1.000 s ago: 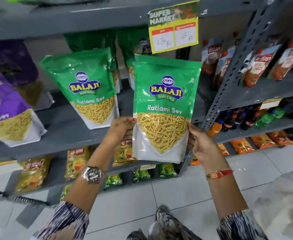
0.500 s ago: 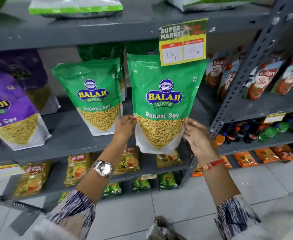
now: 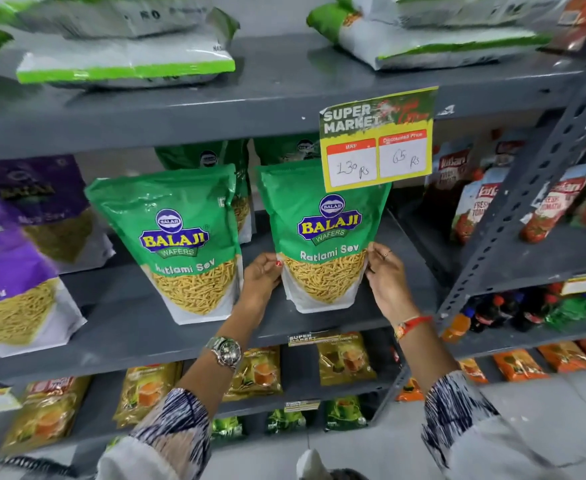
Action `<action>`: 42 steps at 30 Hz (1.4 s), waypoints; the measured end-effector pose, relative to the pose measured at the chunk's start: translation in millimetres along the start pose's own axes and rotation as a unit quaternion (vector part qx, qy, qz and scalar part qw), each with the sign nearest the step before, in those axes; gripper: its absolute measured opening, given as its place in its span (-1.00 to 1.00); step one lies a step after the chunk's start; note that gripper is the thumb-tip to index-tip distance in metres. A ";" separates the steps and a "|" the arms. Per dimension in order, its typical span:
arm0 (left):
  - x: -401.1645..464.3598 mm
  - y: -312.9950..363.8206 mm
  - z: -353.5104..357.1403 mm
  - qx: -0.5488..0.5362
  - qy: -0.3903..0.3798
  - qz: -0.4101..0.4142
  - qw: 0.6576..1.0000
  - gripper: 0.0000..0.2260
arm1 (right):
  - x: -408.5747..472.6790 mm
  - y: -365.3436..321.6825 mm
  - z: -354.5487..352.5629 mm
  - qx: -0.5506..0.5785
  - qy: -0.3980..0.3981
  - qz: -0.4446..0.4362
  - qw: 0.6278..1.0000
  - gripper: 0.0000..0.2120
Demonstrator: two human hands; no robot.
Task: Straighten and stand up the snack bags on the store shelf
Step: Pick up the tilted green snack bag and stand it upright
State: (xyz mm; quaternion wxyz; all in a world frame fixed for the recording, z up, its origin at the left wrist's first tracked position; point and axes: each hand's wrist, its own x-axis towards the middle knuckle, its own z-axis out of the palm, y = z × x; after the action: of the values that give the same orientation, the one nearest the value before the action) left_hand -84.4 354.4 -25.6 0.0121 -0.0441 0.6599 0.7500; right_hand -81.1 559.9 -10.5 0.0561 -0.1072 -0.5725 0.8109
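Note:
A green Balaji Ratlami Sev bag (image 3: 322, 237) stands upright on the grey middle shelf (image 3: 128, 327), its base resting on the shelf board. My left hand (image 3: 262, 282) grips its lower left edge and my right hand (image 3: 383, 275) grips its lower right edge. A second green Ratlami Sev bag (image 3: 177, 237) stands upright to the left, leaning back slightly. Behind both, more green bags (image 3: 211, 155) stand in a back row, mostly hidden. A yellow price tag (image 3: 378, 140) hangs over the held bag's top right corner.
Purple Balaji bags (image 3: 10, 268) stand at the left of the same shelf. White and green bags (image 3: 125, 60) lie flat on the shelf above. Ketchup pouches (image 3: 554, 206) fill the rack to the right, past a slanted perforated metal upright (image 3: 513, 226). Tea packets (image 3: 345, 362) sit on lower shelves.
Both hands carried the green bag up and back from in front of the shelf onto the middle shelf, where it now stands beside the other green bag. The view tilted upward.

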 end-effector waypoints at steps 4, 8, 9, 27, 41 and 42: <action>7.0 -8.0 -0.7 -0.026 -0.049 -0.040 0.998 -0.84 | -0.3 2.9 3.4 -0.012 0.001 0.033 0.999 -0.81; 8.0 -9.9 17.4 -0.087 -0.104 -0.058 0.989 -0.69 | 0.6 12.1 4.8 0.005 -0.013 0.092 0.996 -0.59; 8.2 -10.2 21.6 -0.097 -0.110 -0.056 0.988 -0.71 | 1.6 12.5 4.0 0.024 -0.012 0.090 0.996 -0.58; -74.9 -12.1 -22.4 0.062 0.353 0.218 0.908 -0.81 | -49.7 36.1 29.6 -0.005 0.166 -0.180 0.970 -0.88; -41.6 45.3 -160.0 -0.065 0.223 -0.034 0.972 -0.48 | -59.3 81.0 172.6 -0.142 -0.196 0.048 0.969 -0.30; -44.6 43.9 -156.2 -0.058 0.208 -0.051 0.975 -0.48 | -59.3 81.0 174.0 -0.140 -0.201 0.052 0.968 -0.28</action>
State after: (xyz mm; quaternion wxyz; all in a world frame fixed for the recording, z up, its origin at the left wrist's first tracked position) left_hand -35.5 195.8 1.9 -0.0901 -0.2333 0.6006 0.7594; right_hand -62.4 360.3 -24.2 -0.1179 0.0219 -0.6739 0.7291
